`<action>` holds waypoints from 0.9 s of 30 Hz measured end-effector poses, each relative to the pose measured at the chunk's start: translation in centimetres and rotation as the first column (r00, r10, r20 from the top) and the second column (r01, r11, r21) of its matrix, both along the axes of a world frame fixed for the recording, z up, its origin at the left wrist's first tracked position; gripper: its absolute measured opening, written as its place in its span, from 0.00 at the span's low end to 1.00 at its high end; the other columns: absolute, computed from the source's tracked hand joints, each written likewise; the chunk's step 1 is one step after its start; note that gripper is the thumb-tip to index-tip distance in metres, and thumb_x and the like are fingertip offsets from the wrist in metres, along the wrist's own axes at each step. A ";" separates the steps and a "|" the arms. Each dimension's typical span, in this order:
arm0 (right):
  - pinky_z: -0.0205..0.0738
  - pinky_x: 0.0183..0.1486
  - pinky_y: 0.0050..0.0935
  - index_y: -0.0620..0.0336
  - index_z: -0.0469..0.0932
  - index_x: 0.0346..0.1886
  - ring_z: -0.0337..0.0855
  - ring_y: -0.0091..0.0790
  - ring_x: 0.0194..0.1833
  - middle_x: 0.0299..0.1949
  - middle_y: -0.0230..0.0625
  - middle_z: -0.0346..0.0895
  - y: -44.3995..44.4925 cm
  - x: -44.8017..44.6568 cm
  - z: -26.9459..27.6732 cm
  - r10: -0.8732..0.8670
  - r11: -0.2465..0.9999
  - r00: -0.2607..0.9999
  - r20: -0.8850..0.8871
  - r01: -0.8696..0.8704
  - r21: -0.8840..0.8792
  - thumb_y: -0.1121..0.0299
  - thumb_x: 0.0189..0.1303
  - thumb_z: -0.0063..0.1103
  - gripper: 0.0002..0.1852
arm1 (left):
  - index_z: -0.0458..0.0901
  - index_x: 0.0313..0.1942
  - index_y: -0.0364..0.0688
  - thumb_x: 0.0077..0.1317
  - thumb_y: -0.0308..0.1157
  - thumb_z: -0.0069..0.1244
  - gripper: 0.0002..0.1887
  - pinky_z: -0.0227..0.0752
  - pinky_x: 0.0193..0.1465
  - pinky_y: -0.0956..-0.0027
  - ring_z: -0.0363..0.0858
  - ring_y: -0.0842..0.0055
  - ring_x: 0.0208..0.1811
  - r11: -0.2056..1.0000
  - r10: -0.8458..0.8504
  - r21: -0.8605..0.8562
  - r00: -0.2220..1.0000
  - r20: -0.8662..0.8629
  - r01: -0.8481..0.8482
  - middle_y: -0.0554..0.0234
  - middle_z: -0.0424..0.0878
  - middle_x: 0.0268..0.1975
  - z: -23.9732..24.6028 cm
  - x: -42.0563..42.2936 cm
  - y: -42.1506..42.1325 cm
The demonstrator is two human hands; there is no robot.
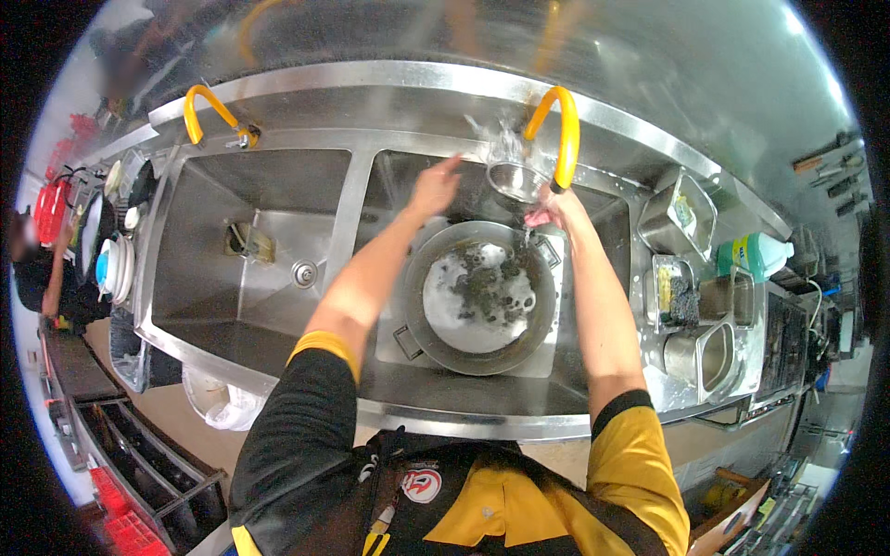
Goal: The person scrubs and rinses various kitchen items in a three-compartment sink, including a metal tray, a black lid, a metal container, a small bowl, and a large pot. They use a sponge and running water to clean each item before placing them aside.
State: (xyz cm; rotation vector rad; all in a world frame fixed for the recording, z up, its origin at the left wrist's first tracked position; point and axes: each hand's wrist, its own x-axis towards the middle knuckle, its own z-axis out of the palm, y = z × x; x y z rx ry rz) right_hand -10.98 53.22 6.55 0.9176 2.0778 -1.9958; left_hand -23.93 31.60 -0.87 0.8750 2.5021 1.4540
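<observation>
My left hand (437, 187) hovers over the right sink basin with nothing visible in it. It is blurred, its fingers reaching towards the back wall. My right hand (553, 210) is at the right side of a small round metal bowl (516, 182) and appears to grip its rim; the yellow faucet (569, 139) partly hides the fingers. The bowl is tilted, and water splashes up behind it. Below both hands a wide two-handled metal pan (480, 365) stands in the basin. White foam (455, 320) floats on the dark water inside.
Left lies a second sink basin (201, 278) with a small container (249, 242) and a drain (304, 274). Metal containers (699, 358), a scrubber tray (671, 295) and a green-labelled jug (751, 255) crowd the right counter. Stacked dishes (122, 267) and another person (42, 278) are far left.
</observation>
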 end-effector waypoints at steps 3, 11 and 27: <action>0.80 0.22 0.42 0.70 0.65 0.52 0.82 0.45 0.27 0.33 0.53 0.76 -0.4 1.8 0.9 0.232 0.968 0.972 0.034 -0.234 0.087 0.74 0.63 0.40 0.16 | 0.71 0.57 0.43 0.62 0.31 0.48 0.22 0.65 0.60 0.65 0.72 0.64 0.59 0.982 0.169 -0.023 0.932 -0.322 -0.186 0.53 0.76 0.56 1.3 1.5 -14.2; 0.64 0.13 0.25 0.50 0.60 0.62 0.72 0.31 0.18 0.32 0.40 0.75 -1.5 9.4 -5.0 -0.216 0.936 0.967 -0.137 0.164 -0.313 0.82 0.55 0.44 0.29 | 0.43 0.69 0.35 0.68 0.57 0.31 0.40 0.29 0.72 0.50 0.35 0.53 0.73 0.109 0.629 -0.889 0.723 -0.284 -0.444 0.41 0.41 0.71 0.2 26.0 -47.2; 0.75 0.44 0.46 0.45 0.70 0.56 0.79 0.54 0.40 0.40 0.50 0.75 -1.3 4.7 -0.7 0.598 0.157 0.794 0.109 -0.249 0.956 0.75 0.51 0.53 0.25 | 0.61 0.61 0.42 0.65 0.43 0.49 0.28 0.69 0.49 0.61 0.70 0.65 0.57 0.881 0.157 0.247 0.742 0.651 -0.403 0.49 0.69 0.59 -0.9 18.3 0.7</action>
